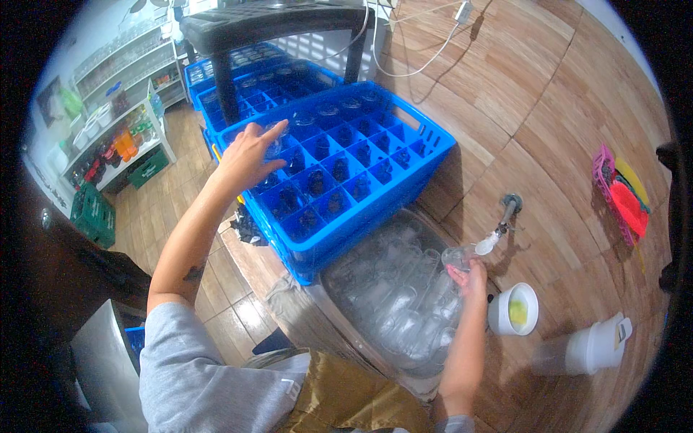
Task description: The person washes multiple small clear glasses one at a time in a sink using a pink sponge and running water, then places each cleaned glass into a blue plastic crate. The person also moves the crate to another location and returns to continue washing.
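My left hand (250, 157) is over the near-left part of a blue plastic divided crate (373, 203), thumb and index finger spread apart. Just beside those fingers, a clear glass (275, 145) sits in a compartment; whether the fingertips touch it is hard to tell. More upturned glasses (327, 111) line the crate's far row. On the other side, my right hand (470, 277) grips a clear glass (456, 258) below the white spout of a wall tap (490, 242). Beneath it is a metal sink (414, 216) filled with water and many clear glasses (400, 303).
The crate overhangs the sink's far end. Along the wall side stand a white tub (498, 314) with something yellow inside and a white lidded container (593, 346). A pink basket (603, 168) hangs on the wall. More blue crates (216, 105) stand behind, near a dark plastic stand (222, 76).
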{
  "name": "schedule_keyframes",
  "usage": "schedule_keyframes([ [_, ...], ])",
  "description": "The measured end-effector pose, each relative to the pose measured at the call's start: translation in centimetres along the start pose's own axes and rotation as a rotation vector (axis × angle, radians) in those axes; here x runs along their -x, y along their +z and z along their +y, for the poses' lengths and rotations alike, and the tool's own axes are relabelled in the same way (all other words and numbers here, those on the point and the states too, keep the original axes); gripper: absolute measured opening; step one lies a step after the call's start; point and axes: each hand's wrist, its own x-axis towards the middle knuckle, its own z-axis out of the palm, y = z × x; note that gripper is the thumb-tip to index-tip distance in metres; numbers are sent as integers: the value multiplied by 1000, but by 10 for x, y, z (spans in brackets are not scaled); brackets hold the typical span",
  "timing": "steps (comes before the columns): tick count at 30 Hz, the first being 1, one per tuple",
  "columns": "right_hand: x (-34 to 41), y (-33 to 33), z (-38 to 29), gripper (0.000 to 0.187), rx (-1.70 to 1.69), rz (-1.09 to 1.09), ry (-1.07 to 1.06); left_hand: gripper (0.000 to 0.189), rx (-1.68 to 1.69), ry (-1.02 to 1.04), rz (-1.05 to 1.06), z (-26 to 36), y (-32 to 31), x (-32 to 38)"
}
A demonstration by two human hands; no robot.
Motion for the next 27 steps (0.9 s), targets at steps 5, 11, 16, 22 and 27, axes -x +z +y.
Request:
schedule_keyframes([
  [5, -8, 9, -8, 41, 247, -10, 59, 72, -88, -89, -265, -7, 18, -14],
  [11, 2, -3, -7, 42, 386, -65, 46, 68, 342, 193, 92, 137, -21, 10],
  [16, -29, -46, 16, 35, 347, -120, -347, 71, 921, 489, -318, 293, 86, 58],
  [22, 57, 22, -14, 31, 1362, 53, -793, 74, 1823, -547, -990, 359, 272, 19],
  [27, 55, 1, 45, 38, 412, 149, -838, 75, 1886, -367, -547, 388, 275, 18],
])
